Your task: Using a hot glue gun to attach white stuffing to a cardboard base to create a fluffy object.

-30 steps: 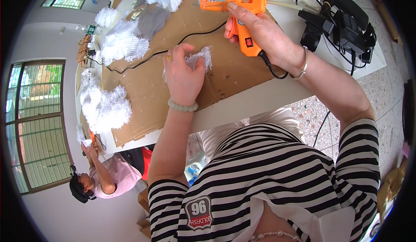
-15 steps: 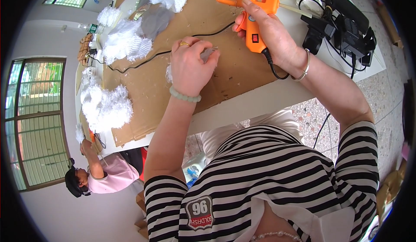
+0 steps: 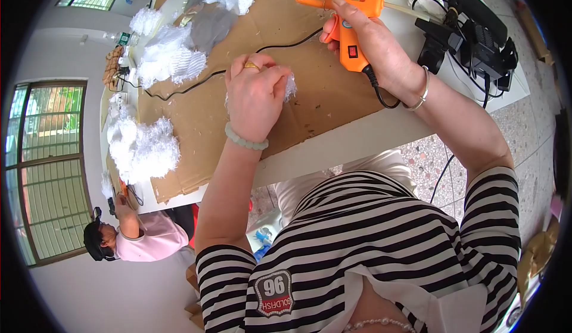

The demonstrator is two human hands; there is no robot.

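Note:
My right hand [image 3: 381, 47] is wrapped round the handle of an orange hot glue gun [image 3: 353, 41], held above the table with its nozzle toward the left. A pale glue stick [image 3: 411, 12] pokes out of its back. Lower and to the left, my left hand [image 3: 256, 100] is closed over the cardboard, thumb and fingers drawn together. White fringed material [image 3: 291, 87] shows past its fingers, mostly hidden beneath the hand.
A brown cardboard sheet [image 3: 196, 118] covers much of the white table. White fluffy bundles [image 3: 143, 148] and a grey translucent bag [image 3: 211, 29] lie at its left and far side. A black cable [image 3: 185, 93] crosses it. Black electronics [image 3: 482, 50] sit right. Another person [image 3: 140, 234] works at left.
My left hand has shifted slightly left and turned, and the white fringe now shows to the right of its fingers. The glue gun stays nearly still. The other person's head moved a little left.

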